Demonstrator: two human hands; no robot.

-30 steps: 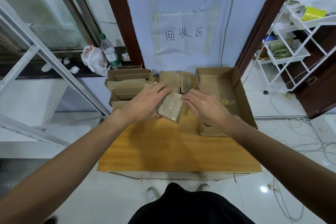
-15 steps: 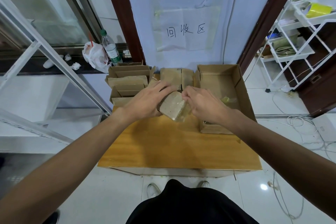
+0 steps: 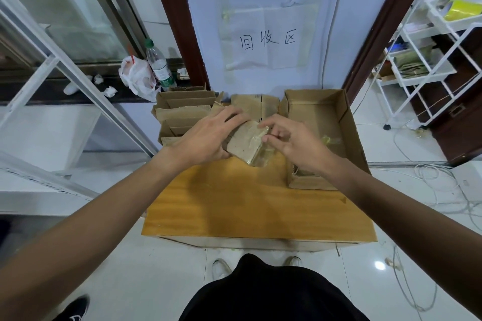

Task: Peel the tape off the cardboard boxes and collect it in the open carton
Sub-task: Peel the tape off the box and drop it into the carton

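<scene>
A small taped cardboard box [image 3: 246, 144] is held tilted above the back of the wooden table [image 3: 250, 211]. My left hand [image 3: 206, 138] grips its left side. My right hand [image 3: 292, 143] pinches clear tape [image 3: 263, 131] at the box's upper right corner. The open carton [image 3: 349, 135] stands at the right of the table with a crumpled scrap of tape [image 3: 330, 140] inside. A stack of flattened cardboard boxes [image 3: 182, 114] lies at the back left, and another flat box [image 3: 250, 105] leans behind my hands.
A paper sign [image 3: 268, 39] is taped to the wall behind the table. A water bottle [image 3: 159, 65] and a plastic bag [image 3: 137, 75] sit on the ledge at the left. A white wire shelf [image 3: 427, 55] stands at the right, with cables [image 3: 430, 177] on the floor.
The box has turned a little in my left hand. My right hand's fingers have moved up to the box's top right corner and lifted the tape edge there.
</scene>
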